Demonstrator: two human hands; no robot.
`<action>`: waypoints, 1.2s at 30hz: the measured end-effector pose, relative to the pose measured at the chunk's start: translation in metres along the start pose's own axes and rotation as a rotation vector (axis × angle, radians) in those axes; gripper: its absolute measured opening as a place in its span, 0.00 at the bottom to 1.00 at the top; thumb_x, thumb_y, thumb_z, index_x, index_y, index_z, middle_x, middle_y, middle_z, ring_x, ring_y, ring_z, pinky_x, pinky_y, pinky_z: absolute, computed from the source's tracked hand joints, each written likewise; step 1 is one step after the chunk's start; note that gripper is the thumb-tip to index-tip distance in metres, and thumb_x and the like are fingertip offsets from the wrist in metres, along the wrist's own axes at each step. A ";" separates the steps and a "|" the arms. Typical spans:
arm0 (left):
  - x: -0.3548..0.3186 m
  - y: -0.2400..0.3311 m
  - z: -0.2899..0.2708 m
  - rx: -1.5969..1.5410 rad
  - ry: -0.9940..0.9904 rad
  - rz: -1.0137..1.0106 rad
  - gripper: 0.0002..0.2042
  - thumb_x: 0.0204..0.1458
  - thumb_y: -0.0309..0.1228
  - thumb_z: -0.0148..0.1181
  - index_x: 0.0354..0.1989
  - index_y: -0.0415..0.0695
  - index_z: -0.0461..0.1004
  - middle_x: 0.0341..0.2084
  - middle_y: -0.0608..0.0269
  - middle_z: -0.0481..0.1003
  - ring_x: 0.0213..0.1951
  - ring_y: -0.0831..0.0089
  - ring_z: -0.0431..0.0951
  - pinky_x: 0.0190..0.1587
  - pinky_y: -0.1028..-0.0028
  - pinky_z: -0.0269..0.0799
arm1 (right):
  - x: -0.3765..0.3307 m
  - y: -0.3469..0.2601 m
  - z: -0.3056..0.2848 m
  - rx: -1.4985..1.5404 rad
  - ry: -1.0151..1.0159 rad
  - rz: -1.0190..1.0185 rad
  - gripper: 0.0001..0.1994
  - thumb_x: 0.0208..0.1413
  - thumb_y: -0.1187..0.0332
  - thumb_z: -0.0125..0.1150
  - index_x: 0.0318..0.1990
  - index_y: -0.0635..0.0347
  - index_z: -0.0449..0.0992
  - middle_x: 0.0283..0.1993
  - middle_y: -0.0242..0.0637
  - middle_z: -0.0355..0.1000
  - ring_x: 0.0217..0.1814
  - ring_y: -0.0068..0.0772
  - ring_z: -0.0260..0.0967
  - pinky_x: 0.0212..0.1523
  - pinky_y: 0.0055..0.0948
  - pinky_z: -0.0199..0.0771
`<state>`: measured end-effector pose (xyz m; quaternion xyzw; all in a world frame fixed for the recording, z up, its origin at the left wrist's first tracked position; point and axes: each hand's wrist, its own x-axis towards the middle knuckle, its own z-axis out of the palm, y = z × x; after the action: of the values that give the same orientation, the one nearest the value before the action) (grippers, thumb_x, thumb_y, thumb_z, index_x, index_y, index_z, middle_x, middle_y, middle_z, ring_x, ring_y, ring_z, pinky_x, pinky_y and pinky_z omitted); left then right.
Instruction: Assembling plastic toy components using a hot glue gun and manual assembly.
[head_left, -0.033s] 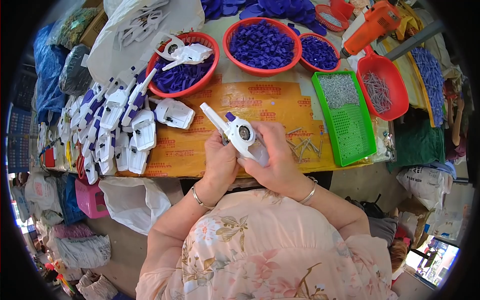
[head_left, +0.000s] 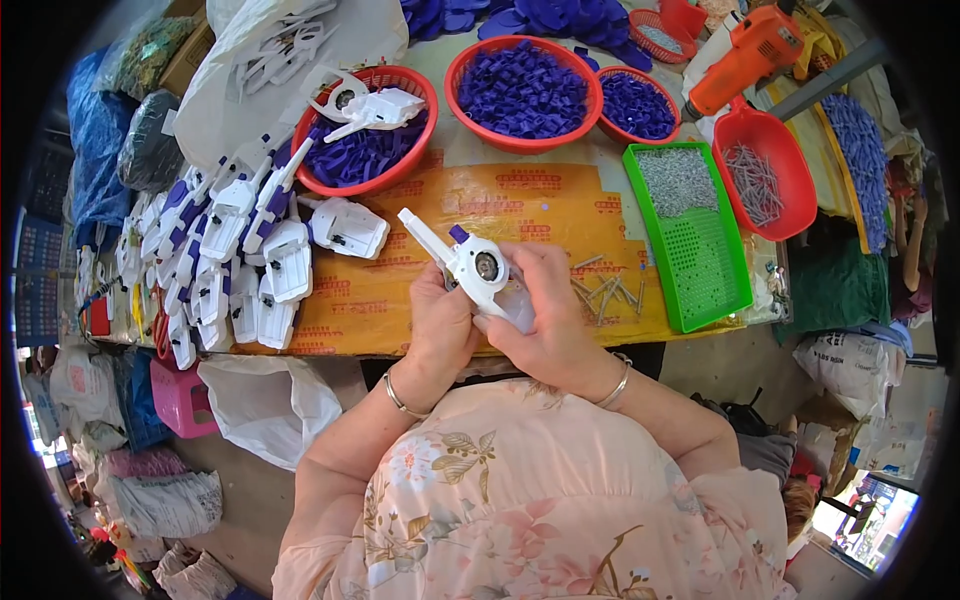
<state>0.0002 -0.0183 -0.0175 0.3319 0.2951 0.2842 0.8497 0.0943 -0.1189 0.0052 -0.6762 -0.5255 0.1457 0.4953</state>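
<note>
Over the table's near edge I hold a white plastic casing (head_left: 481, 279). It has a long white arm pointing up and left, a round dark part in its face and a small purple piece (head_left: 459, 233) on its upper side. My left hand (head_left: 440, 318) grips its left side, near the base of the arm. On the other side my right hand (head_left: 550, 310) is closed round its lower right end, thumb toward the middle. Some of the fingers are hidden behind the casing. Several long metal screws (head_left: 608, 292) lie loose on the table just right of my right hand.
Similar white casings (head_left: 228, 220) are piled at the left. Red baskets of purple parts (head_left: 524, 144) stand along the back; the left one (head_left: 428, 140) also bears a white piece. At right are a green tray (head_left: 742, 285), a red scoop (head_left: 795, 190) of screws and an orange power tool (head_left: 745, 62).
</note>
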 end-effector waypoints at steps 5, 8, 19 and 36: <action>-0.001 0.000 0.000 -0.037 0.023 -0.049 0.11 0.47 0.14 0.51 0.40 0.37 0.70 0.35 0.61 0.75 0.35 0.72 0.76 0.38 0.72 0.75 | 0.001 0.000 0.005 0.014 0.035 -0.039 0.32 0.42 0.72 0.61 0.57 0.68 0.56 0.53 0.50 0.58 0.56 0.48 0.58 0.55 0.38 0.61; -0.002 -0.002 -0.003 -0.052 -0.008 -0.036 0.09 0.50 0.17 0.51 0.40 0.37 0.71 0.35 0.61 0.75 0.36 0.72 0.76 0.39 0.72 0.75 | 0.002 -0.005 0.004 0.008 0.009 -0.022 0.32 0.42 0.73 0.63 0.56 0.69 0.56 0.53 0.52 0.59 0.55 0.50 0.60 0.54 0.38 0.62; -0.015 0.004 0.004 -0.143 -0.154 -0.038 0.16 0.52 0.21 0.43 0.51 0.40 0.64 0.44 0.61 0.71 0.46 0.71 0.73 0.49 0.71 0.70 | -0.005 -0.010 -0.001 -0.067 -0.040 -0.007 0.36 0.45 0.71 0.65 0.60 0.70 0.51 0.53 0.58 0.59 0.53 0.59 0.61 0.51 0.42 0.65; -0.014 0.007 0.010 -0.130 -0.192 -0.038 0.22 0.46 0.17 0.43 0.53 0.40 0.61 0.45 0.60 0.69 0.47 0.70 0.71 0.50 0.71 0.68 | -0.004 -0.002 -0.008 -0.098 -0.077 -0.062 0.37 0.48 0.69 0.63 0.62 0.70 0.47 0.50 0.57 0.60 0.49 0.58 0.62 0.47 0.42 0.66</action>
<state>-0.0040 -0.0272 -0.0015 0.2961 0.1996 0.2536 0.8990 0.0970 -0.1265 0.0092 -0.6772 -0.5712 0.1301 0.4452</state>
